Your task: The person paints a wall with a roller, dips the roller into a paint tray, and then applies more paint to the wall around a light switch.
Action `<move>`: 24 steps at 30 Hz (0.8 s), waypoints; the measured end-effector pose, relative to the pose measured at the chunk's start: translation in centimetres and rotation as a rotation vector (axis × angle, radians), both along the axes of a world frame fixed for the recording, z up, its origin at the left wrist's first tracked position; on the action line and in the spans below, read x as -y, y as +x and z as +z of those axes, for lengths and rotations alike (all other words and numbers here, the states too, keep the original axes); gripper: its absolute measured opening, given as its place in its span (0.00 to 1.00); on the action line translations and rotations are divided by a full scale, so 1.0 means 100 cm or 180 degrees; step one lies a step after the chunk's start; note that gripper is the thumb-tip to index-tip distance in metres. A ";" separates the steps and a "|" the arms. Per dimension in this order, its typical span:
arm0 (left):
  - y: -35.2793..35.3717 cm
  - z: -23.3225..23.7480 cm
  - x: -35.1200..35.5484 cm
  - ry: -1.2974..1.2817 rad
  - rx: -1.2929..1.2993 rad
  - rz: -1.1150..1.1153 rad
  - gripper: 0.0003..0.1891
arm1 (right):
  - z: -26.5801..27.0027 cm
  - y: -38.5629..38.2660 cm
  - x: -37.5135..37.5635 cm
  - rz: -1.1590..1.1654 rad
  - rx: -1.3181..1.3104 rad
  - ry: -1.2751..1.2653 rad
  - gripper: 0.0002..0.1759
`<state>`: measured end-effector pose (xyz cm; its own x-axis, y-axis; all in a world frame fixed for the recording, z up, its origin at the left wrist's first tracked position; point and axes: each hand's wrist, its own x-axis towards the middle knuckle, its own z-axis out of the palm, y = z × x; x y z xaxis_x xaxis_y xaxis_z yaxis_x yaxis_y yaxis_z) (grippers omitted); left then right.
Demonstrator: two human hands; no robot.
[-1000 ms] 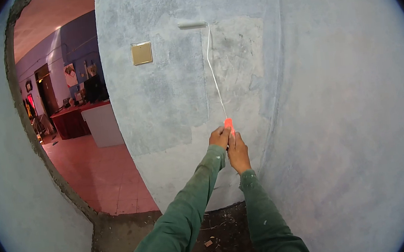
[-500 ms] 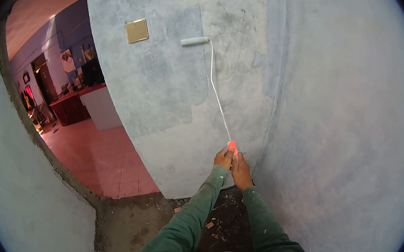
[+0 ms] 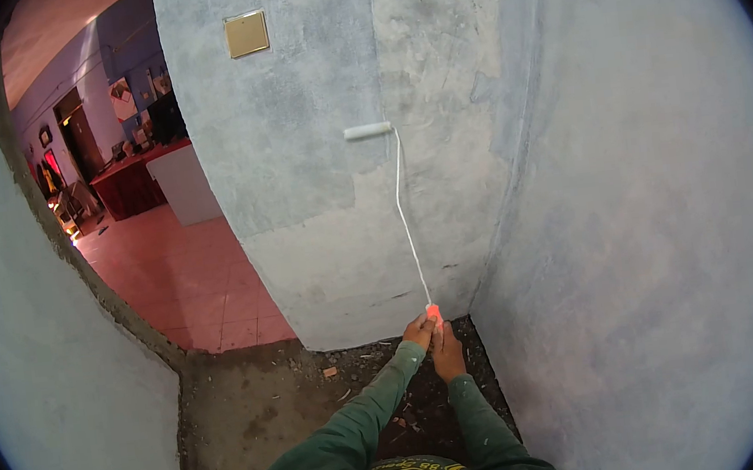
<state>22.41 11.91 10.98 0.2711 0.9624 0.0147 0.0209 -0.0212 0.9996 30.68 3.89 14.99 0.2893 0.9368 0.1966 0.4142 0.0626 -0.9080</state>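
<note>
Both my hands are wrapped round the orange handle of a paint roller [image 3: 410, 231]. My left hand [image 3: 419, 330] is closed on the handle from the left side. On the right, my right hand [image 3: 448, 354] grips it slightly lower. A long white wire frame runs up from the handle to the white roller sleeve [image 3: 367, 130], which lies level against the grey-white wall [image 3: 296, 170]. The wall has patchy paler and bluer areas around the sleeve. Part of the handle is hidden by my fingers.
A gold switch plate [image 3: 246, 34] sits on the wall at upper left. Another wall [image 3: 649, 206] rises close on my right. To the left, a doorway opens on a room with a pink tiled floor [image 3: 203, 285] and a red-covered counter [image 3: 128, 188]. Debris lies on the rough ground [image 3: 258, 422].
The roller sleeve has moved down the wall, away from the switch plate. My two hands have come lower with the handle, and the view has tilted slightly downward.
</note>
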 end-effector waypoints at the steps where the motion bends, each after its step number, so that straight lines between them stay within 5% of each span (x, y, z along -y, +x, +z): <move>1: -0.002 -0.006 0.001 0.0005 -0.0002 0.0004 0.16 | -0.003 -0.002 0.004 0.0000 -0.0102 -0.0031 0.22; 3: -0.008 -0.009 0.008 -0.0886 -0.0067 -0.0438 0.19 | -0.009 -0.003 0.014 0.0000 -0.0212 -0.0067 0.21; 6: -0.009 -0.015 0.031 -0.0991 0.0400 -0.0510 0.19 | -0.019 -0.002 0.031 -0.0102 0.0103 0.0042 0.17; 14: -0.008 0.016 0.091 -0.0316 -0.0577 -0.0336 0.21 | -0.019 -0.002 0.081 -0.0476 0.0155 0.0442 0.14; 16: -0.009 0.036 0.095 0.0636 -0.0934 -0.0102 0.20 | -0.018 -0.001 0.084 -0.0640 0.0304 0.0566 0.15; 24: -0.005 0.028 0.091 0.0104 -0.0956 -0.0095 0.21 | -0.014 0.000 0.098 -0.0682 0.0840 0.0415 0.21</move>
<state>21.91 2.83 13.77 0.2960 0.9544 -0.0394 0.3144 -0.0584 0.9475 30.70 -5.87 13.58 0.3998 0.8226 0.4044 0.6495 0.0571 -0.7582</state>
